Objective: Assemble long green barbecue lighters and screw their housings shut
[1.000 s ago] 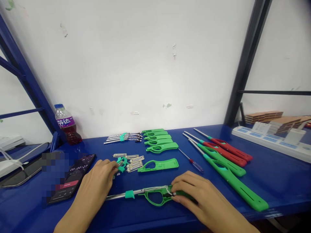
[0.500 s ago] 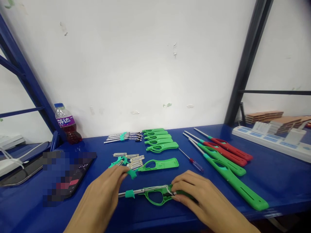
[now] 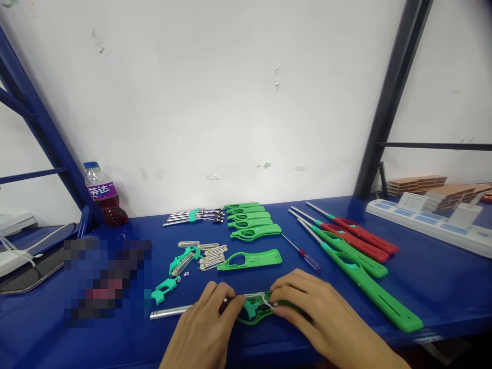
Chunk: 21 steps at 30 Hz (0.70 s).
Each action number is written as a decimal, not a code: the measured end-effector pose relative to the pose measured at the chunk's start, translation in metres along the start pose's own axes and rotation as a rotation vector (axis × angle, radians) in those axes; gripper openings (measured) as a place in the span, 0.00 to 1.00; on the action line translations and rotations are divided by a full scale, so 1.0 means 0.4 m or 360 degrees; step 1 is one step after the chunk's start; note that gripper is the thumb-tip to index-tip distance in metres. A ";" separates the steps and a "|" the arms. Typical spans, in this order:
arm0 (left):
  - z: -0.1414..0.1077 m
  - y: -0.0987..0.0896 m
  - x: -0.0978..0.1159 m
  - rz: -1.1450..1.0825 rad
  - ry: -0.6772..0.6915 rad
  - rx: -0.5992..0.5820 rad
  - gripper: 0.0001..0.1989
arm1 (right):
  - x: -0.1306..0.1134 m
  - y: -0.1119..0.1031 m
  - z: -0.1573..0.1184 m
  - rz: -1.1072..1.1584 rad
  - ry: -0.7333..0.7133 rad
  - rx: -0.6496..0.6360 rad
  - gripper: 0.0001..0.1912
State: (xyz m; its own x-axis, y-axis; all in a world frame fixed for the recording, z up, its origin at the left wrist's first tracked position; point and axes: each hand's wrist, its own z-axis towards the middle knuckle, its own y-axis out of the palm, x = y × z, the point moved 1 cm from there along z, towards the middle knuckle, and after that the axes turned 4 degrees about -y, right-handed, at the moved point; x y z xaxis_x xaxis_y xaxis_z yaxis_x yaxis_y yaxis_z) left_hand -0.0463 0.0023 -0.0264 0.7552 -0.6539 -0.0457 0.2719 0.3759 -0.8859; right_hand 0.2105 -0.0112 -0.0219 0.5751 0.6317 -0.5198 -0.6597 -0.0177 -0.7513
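Observation:
A green lighter half-shell (image 3: pixel 265 313) lies near the front of the table, its metal tube (image 3: pixel 169 311) pointing left and white wires (image 3: pixel 257 294) along its top. My left hand (image 3: pixel 203 324) pinches a small teal trigger (image 3: pixel 251 309) at the shell's finger loop. Whether the trigger is seated cannot be made out. Closed over the handle end, my right hand (image 3: pixel 311 307) holds the shell by the wire ends and hides much of the handle. More teal triggers (image 3: pixel 164 290) and clear lighter inserts (image 3: pixel 213 258) lie beyond my left hand.
Behind lie an open green half-shell (image 3: pixel 272 258), several more green shells (image 3: pixel 255 232), and metal tubes with wires (image 3: pixel 180 219). A screwdriver (image 3: pixel 309 260) and assembled lighters (image 3: pixel 369 282) are at right, near a power strip (image 3: pixel 423 225). A bottle (image 3: pixel 105 197) stands at left.
My left hand has moved right with the teal trigger, from above the tube to the shell's finger loop. The right hand has stayed on the shell.

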 end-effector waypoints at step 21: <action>0.013 0.037 0.003 -0.0361 -0.0121 0.0247 0.15 | -0.001 0.006 -0.005 -0.0171 -0.0143 0.0077 0.06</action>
State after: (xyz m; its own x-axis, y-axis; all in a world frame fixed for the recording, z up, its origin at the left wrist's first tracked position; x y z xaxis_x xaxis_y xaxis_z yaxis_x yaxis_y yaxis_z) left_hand -0.0381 0.0103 -0.0372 0.7055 -0.6840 0.1855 0.5227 0.3255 -0.7879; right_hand 0.2096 -0.0129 -0.0244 0.5993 0.6949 -0.3974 -0.6206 0.0899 -0.7789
